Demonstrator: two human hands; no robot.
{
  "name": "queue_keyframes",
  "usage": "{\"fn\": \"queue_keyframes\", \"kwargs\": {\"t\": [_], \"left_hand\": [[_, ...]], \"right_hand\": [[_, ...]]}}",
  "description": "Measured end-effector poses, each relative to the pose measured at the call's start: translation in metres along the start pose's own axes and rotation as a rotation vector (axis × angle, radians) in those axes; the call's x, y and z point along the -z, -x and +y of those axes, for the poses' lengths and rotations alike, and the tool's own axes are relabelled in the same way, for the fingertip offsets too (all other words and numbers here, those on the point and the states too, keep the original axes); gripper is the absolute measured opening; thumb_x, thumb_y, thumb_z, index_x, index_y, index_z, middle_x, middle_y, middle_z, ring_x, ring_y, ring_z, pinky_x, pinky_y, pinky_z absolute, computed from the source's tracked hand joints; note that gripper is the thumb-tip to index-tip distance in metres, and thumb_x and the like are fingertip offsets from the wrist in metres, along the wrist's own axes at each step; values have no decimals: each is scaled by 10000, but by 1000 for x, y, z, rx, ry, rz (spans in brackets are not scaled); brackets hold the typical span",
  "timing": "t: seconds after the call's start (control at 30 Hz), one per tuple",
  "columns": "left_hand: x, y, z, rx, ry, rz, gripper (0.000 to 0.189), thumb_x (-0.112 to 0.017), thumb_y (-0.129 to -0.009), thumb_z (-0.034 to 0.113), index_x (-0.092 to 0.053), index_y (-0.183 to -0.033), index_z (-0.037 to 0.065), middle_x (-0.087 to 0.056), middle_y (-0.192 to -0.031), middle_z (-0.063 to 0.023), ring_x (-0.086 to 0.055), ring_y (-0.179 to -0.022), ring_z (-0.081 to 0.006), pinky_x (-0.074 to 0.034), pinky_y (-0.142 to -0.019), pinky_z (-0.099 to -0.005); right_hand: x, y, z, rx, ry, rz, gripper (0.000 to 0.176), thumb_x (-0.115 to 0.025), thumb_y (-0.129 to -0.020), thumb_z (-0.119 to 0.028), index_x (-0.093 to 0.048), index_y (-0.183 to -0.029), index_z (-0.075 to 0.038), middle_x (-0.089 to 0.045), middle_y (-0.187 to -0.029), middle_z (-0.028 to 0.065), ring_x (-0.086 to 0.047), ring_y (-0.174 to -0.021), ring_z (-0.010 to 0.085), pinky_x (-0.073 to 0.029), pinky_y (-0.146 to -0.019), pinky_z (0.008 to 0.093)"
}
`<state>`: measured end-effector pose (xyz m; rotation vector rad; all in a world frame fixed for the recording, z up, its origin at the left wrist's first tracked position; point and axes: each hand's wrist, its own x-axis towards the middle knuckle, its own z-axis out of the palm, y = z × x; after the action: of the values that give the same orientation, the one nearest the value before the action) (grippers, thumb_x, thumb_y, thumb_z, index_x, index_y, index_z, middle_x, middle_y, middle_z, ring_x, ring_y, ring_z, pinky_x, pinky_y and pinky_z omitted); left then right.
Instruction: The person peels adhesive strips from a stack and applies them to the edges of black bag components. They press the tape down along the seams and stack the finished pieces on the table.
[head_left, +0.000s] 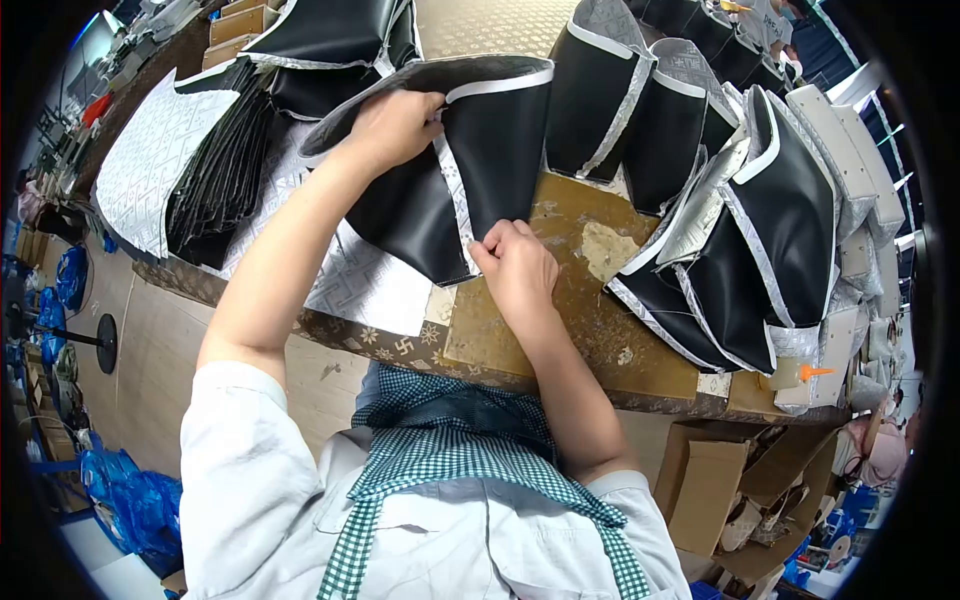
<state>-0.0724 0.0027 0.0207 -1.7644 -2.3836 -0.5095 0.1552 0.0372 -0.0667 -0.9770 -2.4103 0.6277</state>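
A black boot upper (497,140) with a pale patterned lining lies across the front of the table. A white-edged seam runs down its middle. My left hand (393,130) is closed on the upper near its top opening, at the head of that seam. Lower down, my right hand (518,262) pinches the bottom end of the seam between thumb and bent fingers. Beneath the upper lie a white patterned sheet (385,290) and a worn brown board (570,325).
Several similar black uppers (785,215) are heaped at the right, beside a small bottle with an orange tip (800,373). A stack of cut pieces (165,165) lies at the left. More uppers (600,100) stand behind. Below the table's right end is an open cardboard box (705,490).
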Motion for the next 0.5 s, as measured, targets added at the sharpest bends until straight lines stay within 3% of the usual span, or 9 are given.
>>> {"fn": "queue_keyframes", "kwargs": {"t": [0.07,0.1,0.17,0.2,0.3,0.33,0.5], "left_hand": [[-17,-1,-10,64,46,-13,257,-697,-800,181,-662,-1007,33,-697,-891,-173,-668,-855,-361,-523,-765,-447],[-23,-4,-16,85,44,-51,284,-708,-787,199,-669,-1011,28,-694,-905,-184,-665,-871,-364,-522,-780,-448],[-39,-11,-26,124,48,-91,293,-710,-782,210,-673,-1007,27,-692,-913,-192,-665,-882,-364,-522,-790,-445],[-42,-13,-28,142,49,-111,297,-711,-779,216,-676,-1006,26,-691,-918,-196,-665,-888,-364,-522,-796,-444],[-53,-17,-32,186,49,-197,341,-709,-784,280,-680,-1004,21,-691,-941,-200,-665,-906,-369,-522,-821,-439],[-58,-18,-35,217,53,-231,365,-708,-785,308,-679,-1004,18,-691,-965,-202,-662,-923,-370,-519,-837,-435],[-82,-24,-54,245,219,-251,387,-716,-763,299,-682,-1033,25,-699,-978,-181,-662,-948,-338,-501,-869,-398]], "right_hand": [[1,2,1,287,-10,138,200,-754,-743,-144,-647,-905,-96,-613,-947,43,-604,-872,261,-508,-715,391],[7,3,-3,347,-8,34,337,-735,-747,-96,-638,-1070,-89,-598,-1149,57,-562,-1058,274,-493,-859,401],[7,-3,-10,547,0,57,461,-735,-765,-148,-606,-1196,-49,-558,-1280,91,-519,-1172,288,-426,-1014,417],[4,-6,-11,525,2,-44,556,-721,-796,-186,-549,-1298,-19,-470,-1434,129,-466,-1274,311,-353,-1095,445],[-14,-27,-7,515,-22,-164,589,-688,-840,-254,-512,-1338,7,-421,-1479,160,-416,-1336,319,-330,-1111,448],[-21,-37,-5,489,-11,-238,620,-624,-891,-348,-481,-1371,17,-387,-1502,181,-380,-1369,321,-294,-1132,450],[-49,-85,-14,391,42,-350,675,-531,-942,-463,-433,-1420,4,-362,-1521,172,-324,-1410,312,-228,-1170,450]]}}
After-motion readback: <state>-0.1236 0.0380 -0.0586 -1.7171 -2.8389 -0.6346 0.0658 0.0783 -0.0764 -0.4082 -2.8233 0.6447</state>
